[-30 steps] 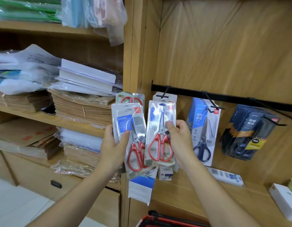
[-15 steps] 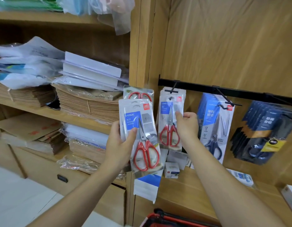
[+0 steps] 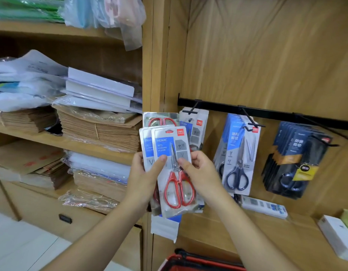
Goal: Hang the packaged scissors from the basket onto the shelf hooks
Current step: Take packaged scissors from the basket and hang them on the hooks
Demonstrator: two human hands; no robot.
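Left hand (image 3: 145,178): curled round a fanned stack of packs (image 3: 146,145) of red-handled scissors, thumb laid across the front pack (image 3: 174,189). The stack is held upright in front of the wooden shelf post, just left of the rail.

Right hand (image 3: 202,175): thumb and fingers pinching the right side of the front pack at about blade height, apparently to draw it off the stack.

Stack, contents: front pack facing the camera, label uppermost; at least one more directly behind it; a rear pack (image 3: 161,119) showing above them with its handles at the top. Exact count cannot be told.

Black rail (image 3: 276,114): the leftmost hook (image 3: 192,109) carries a hung pack (image 3: 196,126) that looks to be of the same kind, partly hidden behind the held stack. How many hang there cannot be told. The next hook holds blue-carded packs (image 3: 239,153); the one beyond holds black packs (image 3: 294,159).

Basket (image 3: 190,260): red rim only, at the bottom edge; contents out of view.

Progress, as judged: under way. Some stock is on its hook. The several packs in hand are not yet hung, and the front one looks next in line. Its hanging hole must meet the tip of the leftmost hook. Whether more waits in the basket cannot be told.
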